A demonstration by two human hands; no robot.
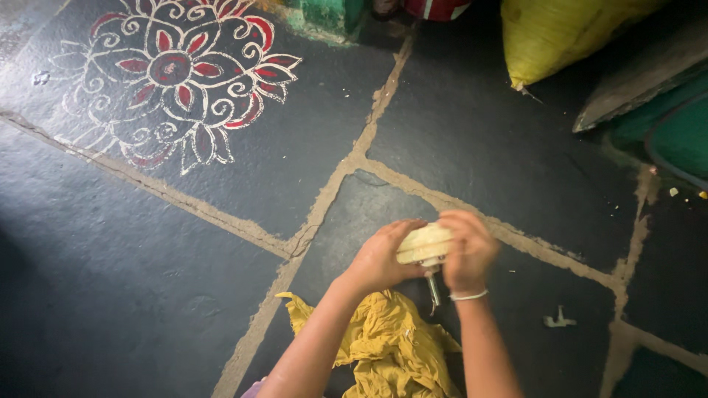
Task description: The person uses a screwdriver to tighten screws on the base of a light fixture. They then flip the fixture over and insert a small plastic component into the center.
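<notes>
The floor here is dark stone slabs (472,140) with pale mortar joints running between them, and a red-and-white floral pattern (181,74) is drawn on one slab up at the far left. A yellow sack (560,33) slumps against the far edge, with something green (675,133) beside it to the right, too cut off to name.

Low over the floor, the person holds a pale, cream-coloured lump (424,243), ridged on top, between both hands. The left hand (380,258) is cupped around its near-left side, fingers curled onto it. The right hand (468,250), with a thin white bangle (469,296) at the wrist, is closed over the top and right of the lump. A short metal piece (434,289) pokes down below the lump; whether it is a blade or a stem, and which hand carries it, I cannot tell. Under the forearms lies a crumpled mustard-yellow cloth (387,346). A small pale scrap (558,319) sits on the stone well to the right.

It looks to me like the lump is being worked or pressed against that metal piece, both hands bearing in. Any next move would call for a steady grip from the left hand and fingers kept off the metal.
</notes>
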